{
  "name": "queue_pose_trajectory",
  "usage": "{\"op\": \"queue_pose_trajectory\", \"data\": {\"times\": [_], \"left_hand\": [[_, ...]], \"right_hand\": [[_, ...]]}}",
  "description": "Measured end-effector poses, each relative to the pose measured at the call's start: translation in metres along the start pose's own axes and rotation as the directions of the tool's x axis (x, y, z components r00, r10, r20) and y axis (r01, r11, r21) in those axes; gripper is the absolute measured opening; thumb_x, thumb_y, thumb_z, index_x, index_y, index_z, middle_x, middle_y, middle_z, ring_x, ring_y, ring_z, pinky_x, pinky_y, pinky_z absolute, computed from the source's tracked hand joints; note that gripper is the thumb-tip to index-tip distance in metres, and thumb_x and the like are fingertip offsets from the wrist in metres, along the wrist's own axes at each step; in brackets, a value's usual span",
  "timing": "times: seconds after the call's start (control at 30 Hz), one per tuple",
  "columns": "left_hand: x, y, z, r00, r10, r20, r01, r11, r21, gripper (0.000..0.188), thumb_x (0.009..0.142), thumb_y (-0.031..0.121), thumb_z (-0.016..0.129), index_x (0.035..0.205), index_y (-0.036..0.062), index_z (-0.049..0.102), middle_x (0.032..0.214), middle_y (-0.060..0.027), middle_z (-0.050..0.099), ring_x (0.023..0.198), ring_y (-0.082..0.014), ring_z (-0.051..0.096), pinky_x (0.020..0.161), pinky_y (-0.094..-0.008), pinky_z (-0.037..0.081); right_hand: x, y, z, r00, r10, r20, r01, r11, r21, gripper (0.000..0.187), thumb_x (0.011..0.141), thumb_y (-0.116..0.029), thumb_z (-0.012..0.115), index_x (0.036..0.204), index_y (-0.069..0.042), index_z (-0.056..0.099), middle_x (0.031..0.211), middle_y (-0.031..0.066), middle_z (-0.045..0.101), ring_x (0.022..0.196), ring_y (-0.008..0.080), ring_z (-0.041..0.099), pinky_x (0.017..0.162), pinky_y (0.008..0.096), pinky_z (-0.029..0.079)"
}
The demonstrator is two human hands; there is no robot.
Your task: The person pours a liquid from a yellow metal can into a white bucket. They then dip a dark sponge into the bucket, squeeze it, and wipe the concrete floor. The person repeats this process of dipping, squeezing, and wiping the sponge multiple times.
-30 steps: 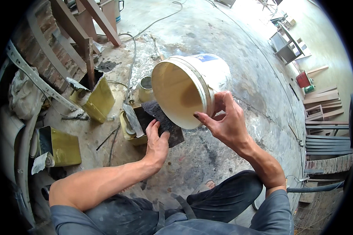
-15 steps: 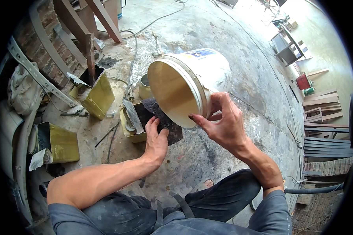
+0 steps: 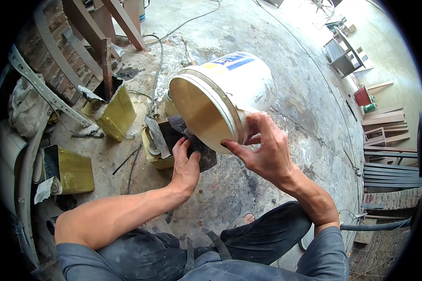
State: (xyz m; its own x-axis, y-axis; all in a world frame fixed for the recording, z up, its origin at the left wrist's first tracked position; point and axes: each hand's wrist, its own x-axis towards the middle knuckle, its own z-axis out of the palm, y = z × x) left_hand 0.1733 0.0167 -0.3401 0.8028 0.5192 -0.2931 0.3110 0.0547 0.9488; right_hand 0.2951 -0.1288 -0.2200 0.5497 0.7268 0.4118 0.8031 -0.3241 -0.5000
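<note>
My right hand (image 3: 270, 152) pinches the rim of a white plastic bucket (image 3: 248, 86), thumb at the mouth and fingers behind. The bucket is tipped on its side, its mouth toward the lower left, with a pale tan inner wall. Below and left of it stands an opened yellow tin (image 3: 160, 162) with a dark inside and a dark flat flap (image 3: 207, 159) at its right. My left hand (image 3: 186, 169) grips the tin at that flap, its fingertips partly out of sight. A dark fuzzy pad (image 3: 177, 123) and a grey flat blade-like piece (image 3: 157, 136) lie at the tin's opening.
Two more cut-open yellow tins, an upright one (image 3: 112, 112) and a lower one (image 3: 75, 173), stand at left beside a perforated metal strip (image 3: 56, 98). Cables (image 3: 162, 70) cross the stained concrete floor. Brown boards (image 3: 384, 122) and dark slats (image 3: 391, 178) lie along the right wall.
The bucket has shifted slightly left and rolled, showing more of its blue-and-yellow label. My right hand has moved a little left with it; my left hand stays nearly in place.
</note>
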Motion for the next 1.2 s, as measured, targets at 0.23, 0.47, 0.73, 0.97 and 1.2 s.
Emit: {"op": "queue_pose_trajectory", "data": {"times": [0.23,0.47,0.73,0.97,1.2], "left_hand": [[0.002,-0.009,-0.002,0.999,0.049,-0.005,-0.048,0.998,0.046,0.058,0.094,0.023,0.048,0.142,-0.0087,0.039,0.152,-0.0178,0.030,0.139,-0.0330,0.037,0.114,-0.0364,0.033],[-0.002,-0.002,-0.002,0.999,0.044,-0.008,-0.043,0.996,0.081,0.058,0.094,0.024,0.047,0.141,-0.0075,0.041,0.152,-0.0176,0.031,0.140,-0.0322,0.036,0.115,-0.0361,0.032],[-0.001,-0.004,-0.002,0.998,0.066,-0.004,-0.065,0.993,0.103,0.056,0.095,0.023,0.048,0.141,-0.0069,0.041,0.152,-0.0180,0.031,0.140,-0.0328,0.036,0.114,-0.0366,0.032],[0.004,-0.018,0.003,0.995,0.101,-0.015,-0.099,0.991,0.088,0.052,0.096,0.019,0.049,0.140,-0.0064,0.041,0.151,-0.0191,0.031,0.138,-0.0339,0.037,0.114,-0.0374,0.033],[0.001,-0.010,-0.002,0.997,0.079,0.003,-0.079,0.993,0.086,0.048,0.097,0.015,0.047,0.141,-0.0027,0.044,0.151,-0.0133,0.032,0.139,-0.0262,0.036,0.114,-0.0347,0.032]], "right_hand": [[0.000,-0.003,0.001,0.996,-0.091,0.023,0.092,0.994,-0.051,0.049,0.078,-0.025,0.085,0.105,-0.001,0.052,0.094,0.0155,0.060,0.076,0.0274,0.068,0.060,0.0361,0.057],[0.000,-0.002,0.002,0.992,-0.122,0.024,0.123,0.991,-0.054,0.049,0.078,-0.025,0.085,0.106,0.000,0.052,0.096,0.0169,0.061,0.081,0.0328,0.067,0.064,0.0386,0.058],[0.000,0.000,0.002,0.984,-0.174,0.026,0.176,0.981,-0.083,0.052,0.077,-0.023,0.086,0.109,0.000,0.053,0.099,0.0158,0.062,0.080,0.0279,0.069,0.061,0.0348,0.060],[-0.003,0.003,0.002,0.963,-0.267,0.043,0.270,0.953,-0.136,0.057,0.073,-0.024,0.090,0.109,0.000,0.052,0.096,0.0144,0.064,0.079,0.0225,0.070,0.059,0.0296,0.061],[-0.002,0.007,0.002,0.948,-0.315,0.039,0.317,0.943,-0.104,0.058,0.073,-0.021,0.090,0.112,-0.001,0.053,0.098,0.0131,0.066,0.084,0.0215,0.071,0.064,0.0306,0.062]]}}
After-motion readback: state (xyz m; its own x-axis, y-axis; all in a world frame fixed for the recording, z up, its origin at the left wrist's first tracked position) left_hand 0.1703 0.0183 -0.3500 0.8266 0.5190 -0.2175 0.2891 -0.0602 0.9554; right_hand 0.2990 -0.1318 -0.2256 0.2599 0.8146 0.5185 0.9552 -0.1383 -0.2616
